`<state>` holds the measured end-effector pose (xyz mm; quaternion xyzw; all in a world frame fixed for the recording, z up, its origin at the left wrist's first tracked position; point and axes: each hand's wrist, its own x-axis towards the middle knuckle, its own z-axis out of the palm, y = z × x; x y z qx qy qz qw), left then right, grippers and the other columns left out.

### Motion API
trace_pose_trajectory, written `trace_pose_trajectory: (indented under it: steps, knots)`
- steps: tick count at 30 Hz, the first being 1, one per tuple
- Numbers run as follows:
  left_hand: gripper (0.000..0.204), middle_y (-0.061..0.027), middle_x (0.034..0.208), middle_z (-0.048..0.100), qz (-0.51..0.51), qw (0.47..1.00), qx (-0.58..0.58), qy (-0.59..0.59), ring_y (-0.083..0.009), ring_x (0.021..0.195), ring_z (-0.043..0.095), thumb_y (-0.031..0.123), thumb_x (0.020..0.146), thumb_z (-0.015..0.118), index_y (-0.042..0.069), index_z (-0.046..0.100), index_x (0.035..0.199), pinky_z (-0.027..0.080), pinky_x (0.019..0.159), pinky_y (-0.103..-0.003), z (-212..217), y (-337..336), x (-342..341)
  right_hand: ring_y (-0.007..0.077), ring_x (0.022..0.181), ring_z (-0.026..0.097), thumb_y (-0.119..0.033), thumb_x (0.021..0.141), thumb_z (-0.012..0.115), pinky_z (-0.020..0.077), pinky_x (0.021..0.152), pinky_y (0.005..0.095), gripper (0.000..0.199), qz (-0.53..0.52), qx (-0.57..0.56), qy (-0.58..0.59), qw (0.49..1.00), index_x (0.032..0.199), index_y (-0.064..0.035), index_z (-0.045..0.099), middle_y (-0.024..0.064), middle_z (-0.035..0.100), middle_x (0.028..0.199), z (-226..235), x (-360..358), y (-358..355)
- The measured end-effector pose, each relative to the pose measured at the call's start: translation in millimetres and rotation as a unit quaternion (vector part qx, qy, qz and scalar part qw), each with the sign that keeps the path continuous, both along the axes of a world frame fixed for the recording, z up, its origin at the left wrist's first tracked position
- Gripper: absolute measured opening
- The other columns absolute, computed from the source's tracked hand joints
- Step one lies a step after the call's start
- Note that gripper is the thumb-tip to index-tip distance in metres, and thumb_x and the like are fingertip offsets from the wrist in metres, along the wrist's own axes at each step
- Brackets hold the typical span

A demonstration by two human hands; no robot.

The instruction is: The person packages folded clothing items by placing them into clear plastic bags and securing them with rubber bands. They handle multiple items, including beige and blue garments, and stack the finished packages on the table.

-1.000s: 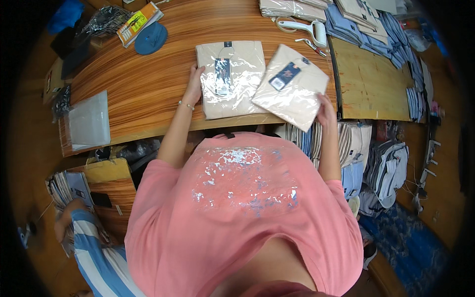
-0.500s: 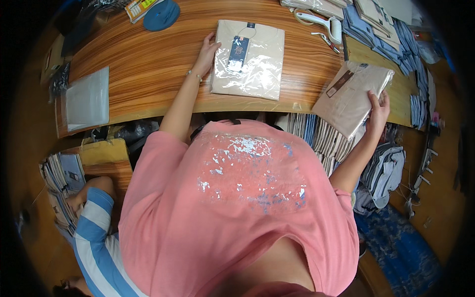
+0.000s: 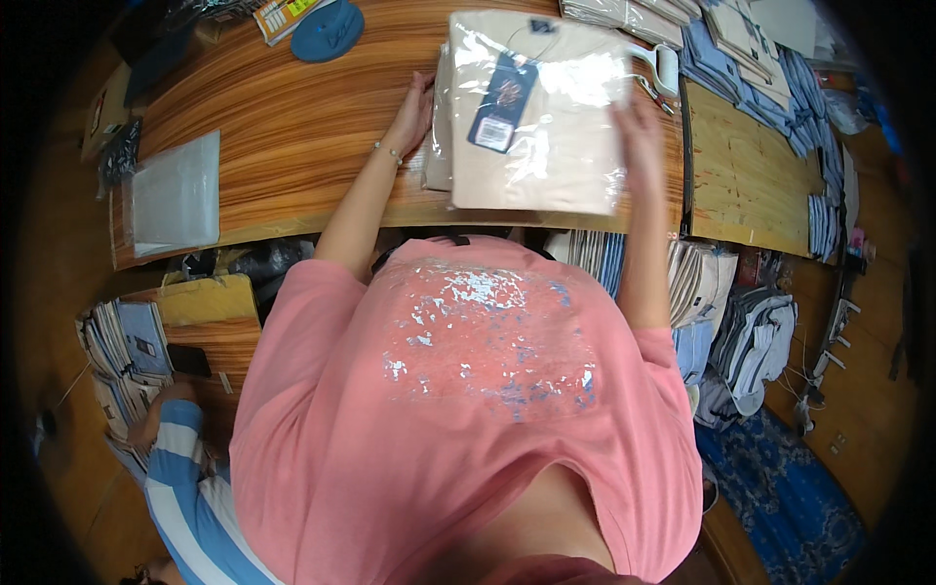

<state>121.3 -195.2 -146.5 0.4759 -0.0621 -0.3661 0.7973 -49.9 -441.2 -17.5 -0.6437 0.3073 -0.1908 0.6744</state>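
Note:
A folded cream garment in a clear plastic bag [image 3: 575,166], with a dark blue hang tag, hangs tilted over the wooden table. My right hand [image 3: 641,136], smeared by motion, grips it by its right edge. Beneath it lies a second bagged garment [image 3: 441,146], mostly hidden, with only its left strip showing. My left hand [image 3: 414,115] rests along that left edge, fingers stretched out and touching the bag.
Clear plastic bags [image 3: 175,190] lie on the table's left end. A blue disc [image 3: 328,31] sits at the back, a white lint roller [image 3: 665,70] at the back right. Folded blue garments [image 3: 721,68] are piled far right. A co-worker's striped sleeve [image 3: 180,439] is at lower left.
My right hand has swung the bagged garment left, from the table's right side to over the other bag, its tagged face now up. My left hand has stayed nearly still.

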Motion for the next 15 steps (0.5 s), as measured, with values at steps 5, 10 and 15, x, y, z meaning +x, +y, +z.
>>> trace_pose_trajectory:
  steps: [5, 10, 15]
  knots:
    - [0.066, -0.0188, 0.131, 0.039, -0.050, 0.978, 0.142, -0.145, -0.0244, 0.117, 0.042, 0.039, 0.088, 0.052, -0.001, 0.024, 0.133, 0.035, 0.097, -0.032, 3.5, -4.6, -7.6, 0.0120, 0.066, 0.056, -0.007, 0.081, 0.062, 0.0463, 0.055, 0.0226, 0.032, 0.048, 0.101, 0.104, 0.988, 0.108, 0.0036, 0.050, 0.0075, 0.060, 0.083, -90.4, 5.8, 14.6]
    - [0.066, -0.0281, 0.118, 0.048, -0.027, 0.933, 0.258, -0.251, -0.0332, 0.108, 0.049, 0.031, 0.083, 0.058, -0.009, 0.030, 0.126, 0.038, 0.092, -0.034, -4.0, -7.0, 8.3, 0.0169, 0.062, 0.058, -0.012, 0.080, 0.064, 0.0468, 0.054, 0.0268, 0.034, 0.086, 0.003, 0.123, 0.989, 0.106, 0.0035, 0.050, 0.0065, 0.061, 0.076, -83.4, 15.1, 11.7]
    - [0.054, -0.0263, 0.130, 0.035, 0.123, 0.810, 0.370, -0.437, -0.0378, 0.122, 0.032, 0.025, 0.086, 0.051, -0.005, 0.034, 0.128, 0.025, 0.102, -0.043, 44.7, -19.3, -6.1, 0.0329, 0.099, 0.051, -0.023, 0.081, 0.059, 0.0396, 0.085, 0.0433, 0.041, 0.063, -0.468, 0.122, 0.873, 0.117, -0.0055, 0.049, 0.0166, 0.055, 0.110, -58.0, 28.9, 22.3]
